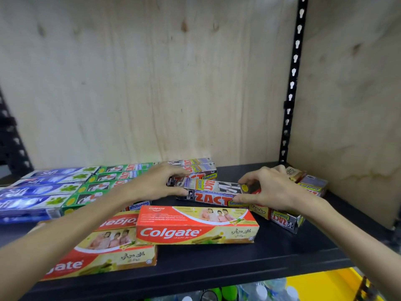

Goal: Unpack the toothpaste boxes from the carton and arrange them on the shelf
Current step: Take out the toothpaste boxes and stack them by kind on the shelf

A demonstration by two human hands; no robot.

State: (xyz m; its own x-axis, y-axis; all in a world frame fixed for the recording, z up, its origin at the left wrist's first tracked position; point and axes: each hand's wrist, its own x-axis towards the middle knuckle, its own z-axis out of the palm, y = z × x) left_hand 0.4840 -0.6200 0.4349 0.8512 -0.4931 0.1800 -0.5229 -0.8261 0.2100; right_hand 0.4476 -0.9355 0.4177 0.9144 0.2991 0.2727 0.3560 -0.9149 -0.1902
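A grey Zact Smokers box (213,195) lies lengthwise in the middle of the black shelf (217,266). My left hand (157,184) grips its left end and my right hand (271,189) grips its right end. Behind it, more grey Zact boxes (200,169) are lined up against the plywood back. In front lie two red and yellow Colgate boxes (196,224), one overlapping the other (104,250). Green Zact boxes (112,177) and blue Safi boxes (41,190) form rows at the left. The carton is out of view.
A loose pile of Zact and Colgate boxes (303,196) sits at the right under my right wrist. A black slotted upright (291,88) stands at the back right beside a plywood side panel. Bottles (260,292) show below the shelf edge.
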